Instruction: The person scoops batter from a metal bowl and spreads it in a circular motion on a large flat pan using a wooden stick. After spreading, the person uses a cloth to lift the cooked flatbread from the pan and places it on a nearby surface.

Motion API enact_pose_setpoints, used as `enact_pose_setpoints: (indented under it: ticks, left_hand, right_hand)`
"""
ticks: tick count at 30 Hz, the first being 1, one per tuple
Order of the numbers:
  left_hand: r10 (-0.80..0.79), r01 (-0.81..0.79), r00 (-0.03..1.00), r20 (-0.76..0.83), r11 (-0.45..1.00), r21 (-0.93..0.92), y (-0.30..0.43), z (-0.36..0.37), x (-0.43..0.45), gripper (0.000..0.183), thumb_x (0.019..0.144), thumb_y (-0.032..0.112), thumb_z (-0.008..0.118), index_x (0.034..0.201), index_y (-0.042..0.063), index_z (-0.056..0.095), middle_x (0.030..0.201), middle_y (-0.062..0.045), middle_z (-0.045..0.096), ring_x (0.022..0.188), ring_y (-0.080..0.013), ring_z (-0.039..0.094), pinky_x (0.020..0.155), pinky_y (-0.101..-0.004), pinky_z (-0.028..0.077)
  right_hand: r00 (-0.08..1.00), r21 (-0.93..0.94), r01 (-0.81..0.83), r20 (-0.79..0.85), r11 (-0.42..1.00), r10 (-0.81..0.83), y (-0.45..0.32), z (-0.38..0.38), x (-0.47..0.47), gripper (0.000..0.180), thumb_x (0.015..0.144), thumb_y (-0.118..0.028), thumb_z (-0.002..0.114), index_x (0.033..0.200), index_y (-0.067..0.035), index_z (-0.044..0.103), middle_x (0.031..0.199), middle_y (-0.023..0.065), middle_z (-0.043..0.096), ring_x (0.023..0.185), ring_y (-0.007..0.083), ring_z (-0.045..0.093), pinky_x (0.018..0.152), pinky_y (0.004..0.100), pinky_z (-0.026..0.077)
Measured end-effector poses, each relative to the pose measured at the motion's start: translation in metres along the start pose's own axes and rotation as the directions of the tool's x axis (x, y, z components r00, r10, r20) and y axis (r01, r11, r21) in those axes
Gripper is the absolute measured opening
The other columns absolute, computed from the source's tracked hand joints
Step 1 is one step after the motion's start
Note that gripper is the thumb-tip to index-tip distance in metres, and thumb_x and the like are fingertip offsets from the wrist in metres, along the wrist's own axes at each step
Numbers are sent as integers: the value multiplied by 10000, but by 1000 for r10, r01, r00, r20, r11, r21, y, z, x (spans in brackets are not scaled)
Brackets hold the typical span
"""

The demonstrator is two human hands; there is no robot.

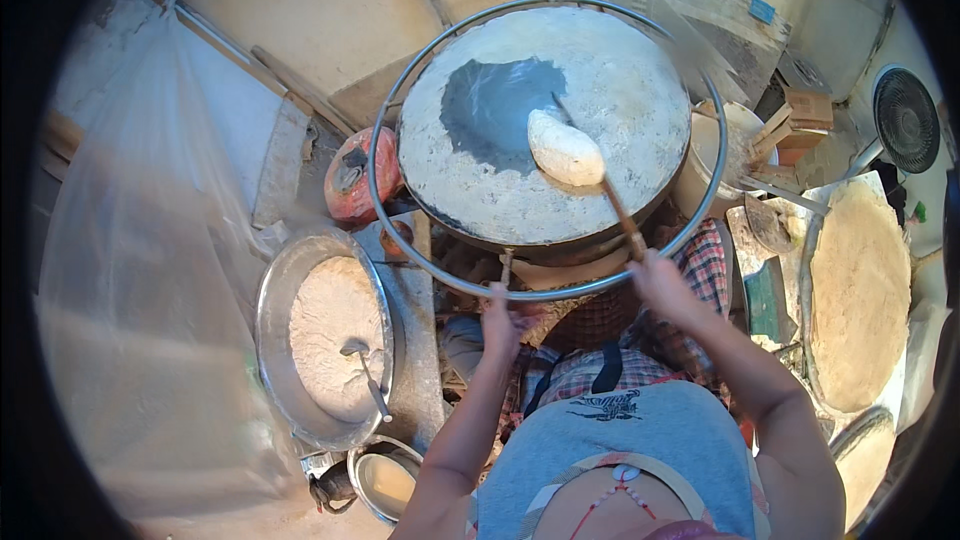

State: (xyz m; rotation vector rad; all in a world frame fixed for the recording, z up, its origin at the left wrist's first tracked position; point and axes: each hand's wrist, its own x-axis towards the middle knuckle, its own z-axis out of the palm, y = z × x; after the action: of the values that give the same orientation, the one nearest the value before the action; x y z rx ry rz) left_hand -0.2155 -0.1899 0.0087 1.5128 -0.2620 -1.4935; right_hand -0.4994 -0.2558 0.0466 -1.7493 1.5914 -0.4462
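Observation:
A large round griddle (480,217) stands before me, coated with pale batter apart from a dark, wet-looking bare patch (499,109) left of its middle. My right hand (664,285) is closed round the wooden handle of a long spreading tool (621,214). A thick mound of batter (566,150) sits along the tool, partly hiding it, and a thin dark tip shows beyond. At the near side, my left hand (499,326) grips a short upright handle (507,267) by the metal ring (555,294) that encircles the griddle. Blur hides its fingers.
At left, a metal basin (274,360) holds batter and a ladle (369,379), with a smaller bowl (367,499) below. Plastic sheeting (157,300) hangs further left. A white bucket (731,157), a fan (906,120) and large round flatbreads (859,292) are at right.

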Motion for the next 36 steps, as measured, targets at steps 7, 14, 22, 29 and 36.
enact_pose_setpoints:
  ticks: [7, 14, 22, 29, 36]
  left_hand:
    - [84, -88, 994, -74, 994, -57, -18, 38, -2, 665, 980, 543, 283, 1012, -67, 545, 809, -194, 668, 640, -279, 672, 541, -329, 533]
    - [-285, 188, 824, 490, 953, 238, -33, 87, -24, 603, 970, 530, 374, 1020, -44, 553, 879, -180, 682, 704, -244, 682, 618, -316, 549]
    - [153, -153, 988, 35, 988, 2, -18, -1, 3, 533, 969, 487, 421, 928, -28, 550, 813, -182, 668, 698, -254, 667, 563, -327, 526]
    - [52, -53, 995, 83, 998, 14, -16, 53, -25, 627, 981, 539, 294, 951, -37, 540, 780, -180, 678, 607, -239, 654, 546, -320, 532]
    - [-346, 163, 745, 571, 924, 347, -31, 94, -23, 630, 948, 595, 365, 954, 2, 576, 833, -165, 678, 700, -227, 675, 645, -317, 545]
  right_hand:
    - [994, -3, 106, -34, 994, -106, -6, -39, 37, 353, 929, -287, 549, 940, 65, 572, 841, 292, 628, 831, 443, 625, 724, 480, 503]
    - [999, -7, 12, 35, 1000, -12, -42, 4, 25, 349, 919, -280, 555, 964, 66, 551, 836, 316, 619, 835, 489, 605, 732, 511, 492]
    - [997, 4, -72, 19, 997, 72, -14, -14, -6, 339, 935, -255, 523, 1028, 71, 519, 872, 327, 616, 860, 471, 618, 748, 503, 491]
    - [995, -41, 97, 16, 994, -96, -6, -53, 26, 348, 926, -266, 545, 861, 75, 573, 804, 293, 626, 811, 441, 627, 710, 500, 503]
    - [998, -105, 64, 29, 992, -62, -26, -18, 34, 327, 927, -269, 536, 935, 58, 553, 857, 318, 614, 863, 464, 610, 748, 501, 491]
